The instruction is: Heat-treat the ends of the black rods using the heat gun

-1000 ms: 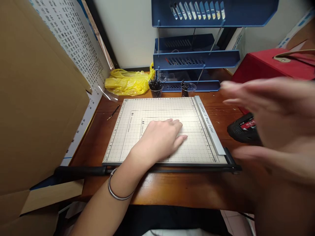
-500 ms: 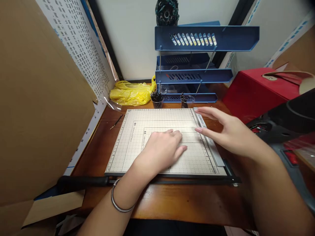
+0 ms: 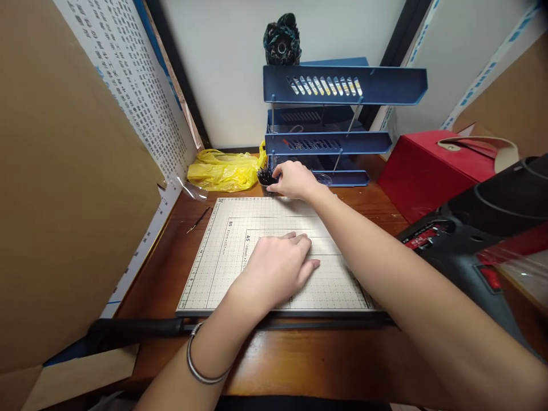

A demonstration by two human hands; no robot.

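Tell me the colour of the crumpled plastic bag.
The bag is yellow; head view shows it best.

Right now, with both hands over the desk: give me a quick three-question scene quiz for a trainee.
1. True or false: the left hand lies flat on the paper cutter.
2. The right hand is: A) resting on the paper cutter; B) at the cup of black pieces in front of the blue tray rack; C) out of view.
3. Which wrist wears the metal bangle?
Key: 1 true; 2 B; 3 left.
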